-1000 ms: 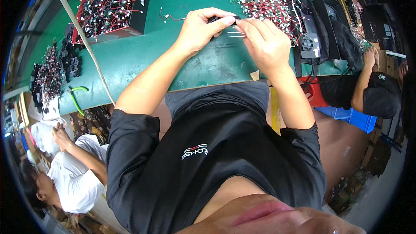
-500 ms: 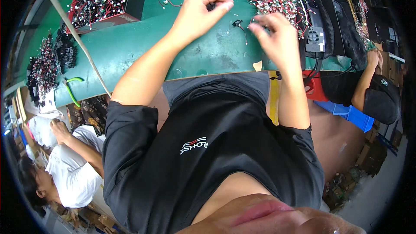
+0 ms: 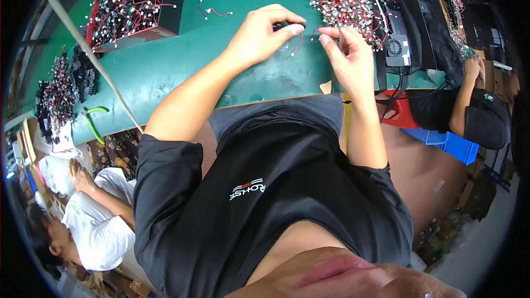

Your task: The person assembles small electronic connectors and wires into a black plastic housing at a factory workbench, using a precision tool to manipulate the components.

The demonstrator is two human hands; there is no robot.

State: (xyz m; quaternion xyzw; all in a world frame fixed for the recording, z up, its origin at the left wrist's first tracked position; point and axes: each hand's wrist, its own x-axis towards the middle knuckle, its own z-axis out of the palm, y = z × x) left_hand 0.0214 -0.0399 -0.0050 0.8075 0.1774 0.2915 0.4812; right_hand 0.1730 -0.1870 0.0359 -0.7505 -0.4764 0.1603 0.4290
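Observation:
My left hand (image 3: pixel 264 34) is closed over the green table, pinching a small black part (image 3: pixel 282 25) between thumb and fingers. From that part a thin red wire (image 3: pixel 298 44) hangs down to a pale end. Just to its right, my right hand (image 3: pixel 349 54) has thumb and index finger brought together. A short red wire (image 3: pixel 315 33) with a white tip sticks out by these fingertips. Beyond the right hand lies a loose pile of red and black wires with white connectors (image 3: pixel 343 3).
Two loose wires (image 3: pixel 216 13) lie beyond my left hand. A box of wired parts (image 3: pixel 132 8) stands far left, near another heap (image 3: pixel 57 91) and green-handled pliers (image 3: pixel 94 123). A pole (image 3: pixel 94 58) crosses the left side. Black bags (image 3: pixel 400 33) border the right. People sit at both sides.
The black part that lay on the table between my hands is gone from there; a black part with a red wire shows in my left hand. My right hand has come closer to the left.

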